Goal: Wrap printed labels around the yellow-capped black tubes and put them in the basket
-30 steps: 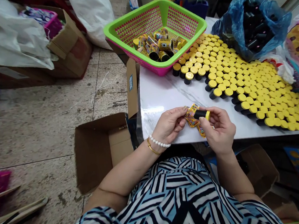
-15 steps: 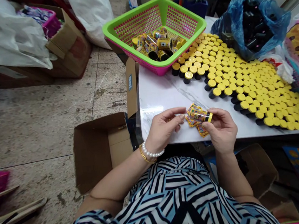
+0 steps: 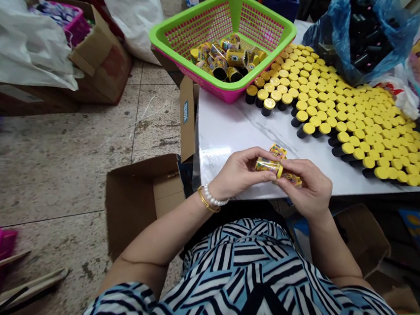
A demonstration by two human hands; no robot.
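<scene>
My left hand [image 3: 238, 174] and my right hand [image 3: 307, 187] meet at the near edge of the white table [image 3: 229, 131]. Both pinch a small tube [image 3: 268, 164] with a yellow cap, wrapped in a yellow printed label. Under my right fingers lies a small pile of loose labels [image 3: 293, 178]. A pearl bracelet and a gold bangle sit on my left wrist. To the right, several black tubes with yellow caps [image 3: 354, 114] lie in dense rows on the table.
A green and pink basket [image 3: 219, 23] at the table's far edge holds several labelled tubes. A blue bag of black tubes [image 3: 361, 29] sits at the back right. An open cardboard box [image 3: 140, 204] stands on the floor to my left. More boxes and bags lie beyond.
The black tube in my right hand now wears the yellow label. My left hand has closed onto it, and both hands have drawn slightly nearer to me.
</scene>
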